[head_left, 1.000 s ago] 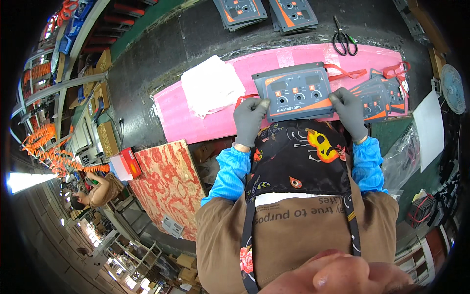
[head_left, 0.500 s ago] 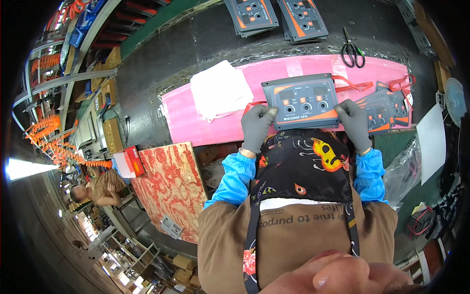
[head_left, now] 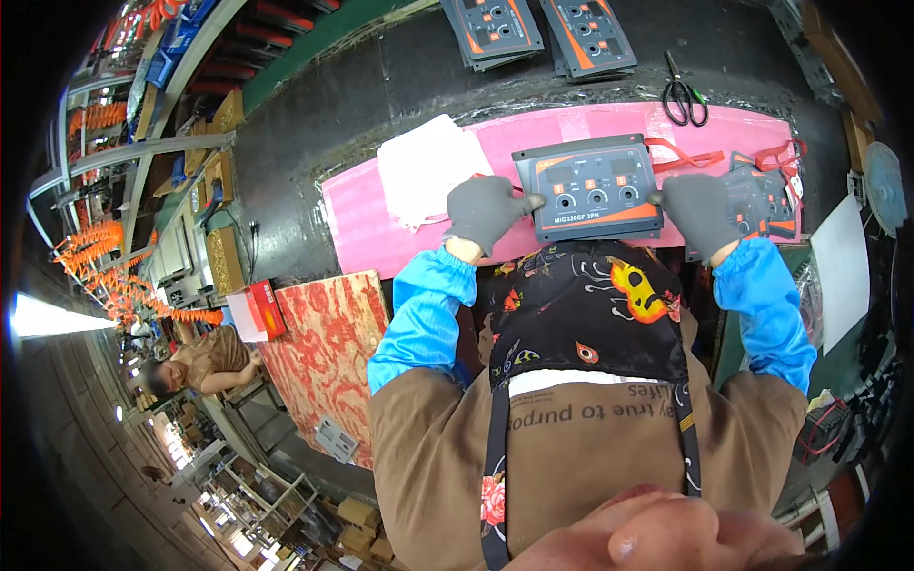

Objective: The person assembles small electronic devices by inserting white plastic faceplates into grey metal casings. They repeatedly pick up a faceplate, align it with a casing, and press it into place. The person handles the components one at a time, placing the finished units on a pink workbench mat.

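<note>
A dark grey control panel (head_left: 595, 190) with orange stripes, display windows and round holes lies face up in front of me. My left hand (head_left: 487, 211), in a grey glove, is at its left side, fingers curled and thumb tip on the edge. At the right edge, the thumb of my gloved right hand (head_left: 697, 214) touches the panel, with the other fingers bent and partly hidden. Under the panel is a pink sheet (head_left: 357, 228). A white cloth or paper stack (head_left: 428, 167) sits left of the panel, partly covered by my left hand.
More panels (head_left: 747, 195) lie fanned out at right, beside red ribbons (head_left: 685, 157). Two panel stacks (head_left: 490, 33) (head_left: 590, 38) stand at the far edge, near black-handled scissors (head_left: 684, 100). A red-patterned board (head_left: 319, 352) and a red box (head_left: 262, 312) are at left; another person (head_left: 214, 362) sits beyond.
Both hands have shifted from the panel's lower corners outward to its side edges, and my elbows have spread. The panel has moved slightly away from me. The other person's arm has moved.
</note>
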`<act>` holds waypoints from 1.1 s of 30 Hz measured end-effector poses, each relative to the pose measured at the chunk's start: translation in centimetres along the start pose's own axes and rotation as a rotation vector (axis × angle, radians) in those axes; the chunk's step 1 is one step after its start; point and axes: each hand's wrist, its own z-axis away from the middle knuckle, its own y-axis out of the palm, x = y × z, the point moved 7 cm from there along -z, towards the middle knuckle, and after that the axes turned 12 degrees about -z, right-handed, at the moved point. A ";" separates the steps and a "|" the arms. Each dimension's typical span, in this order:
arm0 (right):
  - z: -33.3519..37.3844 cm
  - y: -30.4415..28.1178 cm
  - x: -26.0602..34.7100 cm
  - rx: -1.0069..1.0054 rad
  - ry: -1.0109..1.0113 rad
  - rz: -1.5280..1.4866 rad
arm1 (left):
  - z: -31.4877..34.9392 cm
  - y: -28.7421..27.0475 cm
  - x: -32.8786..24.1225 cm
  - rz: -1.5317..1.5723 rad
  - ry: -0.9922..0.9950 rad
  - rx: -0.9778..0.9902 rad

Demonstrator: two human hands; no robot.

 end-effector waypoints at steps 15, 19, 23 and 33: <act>1.3 1.2 0.0 -0.228 0.179 -0.773 | 2.7 3.8 -1.4 0.933 -0.167 -0.336; 1.5 1.5 -0.5 -0.240 0.150 -0.891 | 2.2 2.9 -2.4 1.180 -0.003 -0.131; 1.8 1.2 -1.9 -0.146 0.080 -1.301 | 2.6 0.3 -3.7 1.328 0.219 -0.017; 4.8 -3.5 2.1 -0.529 -0.573 -0.284 | 6.0 -4.0 -4.9 0.250 0.774 -0.814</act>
